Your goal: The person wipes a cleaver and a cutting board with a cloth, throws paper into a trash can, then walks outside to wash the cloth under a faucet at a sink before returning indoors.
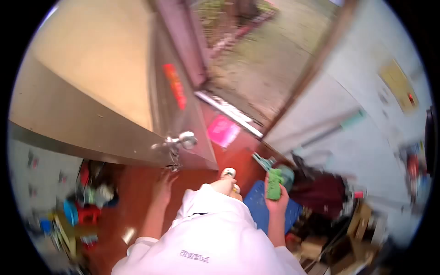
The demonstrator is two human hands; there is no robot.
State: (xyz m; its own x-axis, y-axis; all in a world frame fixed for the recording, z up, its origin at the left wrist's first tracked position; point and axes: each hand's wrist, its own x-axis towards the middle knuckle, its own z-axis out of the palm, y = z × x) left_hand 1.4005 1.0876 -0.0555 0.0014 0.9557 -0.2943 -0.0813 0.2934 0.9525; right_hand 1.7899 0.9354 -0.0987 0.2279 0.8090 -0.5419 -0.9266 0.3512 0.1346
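Note:
My right hand (280, 200) is closed around a green sponge (274, 184) with an uneven surface, held above a blue mat. My left hand (166, 183) is blurred, with its fingers stretched out below the edge of a brown door (158, 91). A round metal doorknob (187, 140) sits just above that hand, and small metal pieces that look like keys (172, 166) hang by it. Whether my fingertips touch them I cannot tell.
The door stands open onto a concrete path (256, 68). A pink sheet (223, 131) lies on the red floor (121, 192) by the threshold. To the right are a green-ended broom or mop (353, 118), the blue mat (256, 206), dark red cloth (323, 192) and cardboard boxes (353, 247).

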